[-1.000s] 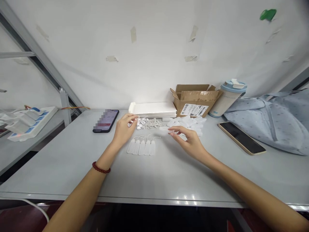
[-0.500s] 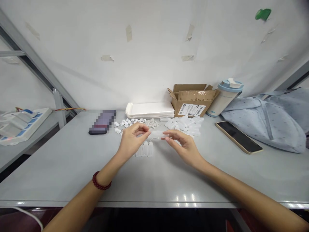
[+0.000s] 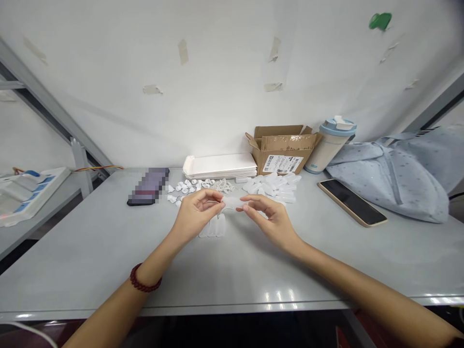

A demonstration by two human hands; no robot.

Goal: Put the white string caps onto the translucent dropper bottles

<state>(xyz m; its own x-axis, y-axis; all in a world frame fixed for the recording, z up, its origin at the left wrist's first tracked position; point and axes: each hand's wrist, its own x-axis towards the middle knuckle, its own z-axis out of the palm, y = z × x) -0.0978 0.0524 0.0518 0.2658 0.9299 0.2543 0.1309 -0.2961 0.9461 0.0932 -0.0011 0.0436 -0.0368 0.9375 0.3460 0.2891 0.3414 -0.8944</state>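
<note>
- And there it was, the clear plastic sleeve (image 3: 232,202), above the desk (image 3: 261,280), roughly level between both hands, one end to each
- The left hand (image 3: 195,212) had thumb and fingers closed on its left end; whether a cap was tucked in there too was too small to tell
- The right hand (image 3: 273,222) had its fingers clamped on the right end, the middle left bare, a grip that seemed meant to keep both ends steady and in sight
- White caps (image 3: 186,187) sat behind the left hand, strings (image 3: 223,185) farther along, loose sleeves (image 3: 271,186) behind the right, apparently grouped for short reaches
- Nearer the body, a row of tags (image 3: 216,227), part hidden, lay side by side, likely kept apart from the heaps
</note>
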